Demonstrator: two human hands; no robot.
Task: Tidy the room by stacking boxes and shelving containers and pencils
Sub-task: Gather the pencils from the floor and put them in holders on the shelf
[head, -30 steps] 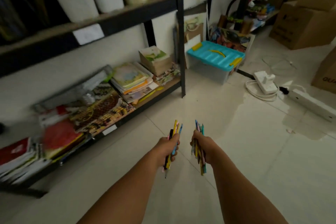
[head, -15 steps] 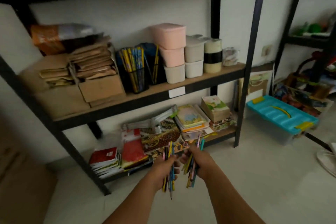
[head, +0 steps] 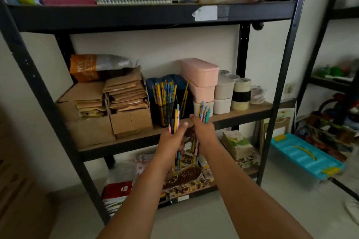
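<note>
The left hand [head: 173, 137] grips a bunch of coloured wooden pencils [head: 175, 117]; the right hand [head: 204, 129] grips another bunch [head: 204, 112]; just beyond the fingers, the black mesh pencil cup [head: 165, 113] stands on the brown shelf board [head: 252, 110].

Centre frame: left hand [head: 172, 137] grips a pencil bundle [head: 175, 117]; right hand [head: 203, 130] grips a second bundle [head: 204, 111]. Behind, on the middle shelf [head: 252, 109]: mesh pencil holder [head: 165, 112], pink containers [head: 201, 74], cardboard boxes [head: 132, 122]. Lower right: turquoise-lidded bin [head: 305, 156].
</note>
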